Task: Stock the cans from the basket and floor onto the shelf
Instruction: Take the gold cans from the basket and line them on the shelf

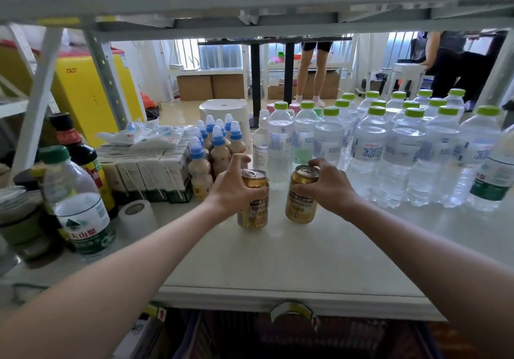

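Two gold cans stand upright on the white shelf [292, 264], side by side in the middle. My left hand [232, 189] grips the left can [252, 214] around its upper body. My right hand [331, 187] grips the right can [300, 208] near its top rim. Both cans touch the shelf surface or sit very close to it. The basket and the floor cans are out of sight; only dark shapes show below the shelf edge.
Green-capped water bottles [400, 152] crowd the back right. Blue-capped drink bottles [211, 150] and drink cartons [150, 175] stand back left. A large water bottle [78, 208], a dark sauce bottle [80, 158] and a paper roll [137, 216] sit at left. An upper shelf [250, 5] hangs overhead.
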